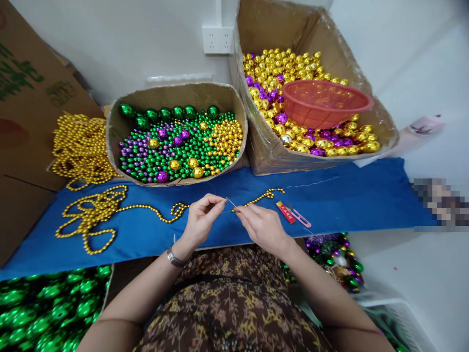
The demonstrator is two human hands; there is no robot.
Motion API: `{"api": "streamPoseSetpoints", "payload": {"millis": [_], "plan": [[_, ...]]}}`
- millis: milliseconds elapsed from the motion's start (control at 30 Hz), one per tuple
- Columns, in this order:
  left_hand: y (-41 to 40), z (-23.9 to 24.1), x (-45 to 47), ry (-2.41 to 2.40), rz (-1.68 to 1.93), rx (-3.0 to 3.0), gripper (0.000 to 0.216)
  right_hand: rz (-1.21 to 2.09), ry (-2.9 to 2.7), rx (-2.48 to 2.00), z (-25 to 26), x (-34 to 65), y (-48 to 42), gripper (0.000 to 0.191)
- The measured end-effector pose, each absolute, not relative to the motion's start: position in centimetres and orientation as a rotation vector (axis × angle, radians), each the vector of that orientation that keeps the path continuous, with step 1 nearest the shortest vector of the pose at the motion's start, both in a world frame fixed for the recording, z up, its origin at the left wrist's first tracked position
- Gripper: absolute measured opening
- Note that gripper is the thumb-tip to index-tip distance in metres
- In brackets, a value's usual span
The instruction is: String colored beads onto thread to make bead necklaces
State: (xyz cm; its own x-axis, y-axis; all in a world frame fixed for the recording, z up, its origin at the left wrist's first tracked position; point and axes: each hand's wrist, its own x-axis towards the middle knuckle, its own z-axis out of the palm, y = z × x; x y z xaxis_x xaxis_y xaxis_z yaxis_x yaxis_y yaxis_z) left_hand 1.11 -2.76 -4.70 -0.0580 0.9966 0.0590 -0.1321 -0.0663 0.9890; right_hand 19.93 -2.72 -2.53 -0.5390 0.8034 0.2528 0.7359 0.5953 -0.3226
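My right hand (262, 225) pinches a thin needle (231, 202) that slants up toward the left. Facing it, my left hand (201, 217) has its thumb and forefinger pressed together at the needle's tip; what they hold is too small to make out. A gold bead string (146, 209) runs from a loose coil on the left to beside my left hand. Past my right fingers lies a short string of gold beads (262, 196), with pale thread (311, 185) trailing off to the right. Pink thread snips (301, 216) and a small red packet (286, 212) lie right of my right hand.
Behind my hands stands a cardboard box (176, 182) of green, purple and gold beads. A taller box (264, 164) holds gold and purple beads and a red plastic basket (326, 120). Gold bead strands (82, 146) are heaped at left. Blue cloth (366, 205) covers the table.
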Motion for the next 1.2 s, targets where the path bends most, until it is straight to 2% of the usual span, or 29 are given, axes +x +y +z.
{"api": "streamPoseSetpoints", "payload": {"millis": [400,700,767,933,1000,1133,1200], "plan": [[-2.7,-4.7,1.3,1.104,1.353,1.103,0.012,0.26,-2.475,-1.248,-2.8,19.8,-2.7,0.037],[-2.2,-4.1,1.7,1.073,1.255,0.809,0.026,0.356,-2.525,-1.262,-2.5,19.4,-2.5,0.032],[-2.1,-3.9,1.8,1.045,1.246,0.781,0.023,0.485,-2.466,-1.22,-2.4,19.5,-2.5,0.029],[-1.8,-3.3,2.3,0.982,1.257,0.594,0.021,1.16,-2.085,-0.862,-2.9,19.6,-2.4,0.037],[-1.7,-3.0,2.7,0.975,1.257,0.527,0.022,1.093,-1.996,-0.783,-3.5,19.2,-2.4,0.035],[-1.3,-2.5,3.0,0.927,1.237,0.459,0.023,0.588,-1.975,-0.82,-4.2,17.9,-2.0,0.028],[-0.7,-2.6,2.7,0.928,1.281,0.425,0.023,0.511,-1.925,-0.849,-3.6,18.0,-1.3,0.025]]}}
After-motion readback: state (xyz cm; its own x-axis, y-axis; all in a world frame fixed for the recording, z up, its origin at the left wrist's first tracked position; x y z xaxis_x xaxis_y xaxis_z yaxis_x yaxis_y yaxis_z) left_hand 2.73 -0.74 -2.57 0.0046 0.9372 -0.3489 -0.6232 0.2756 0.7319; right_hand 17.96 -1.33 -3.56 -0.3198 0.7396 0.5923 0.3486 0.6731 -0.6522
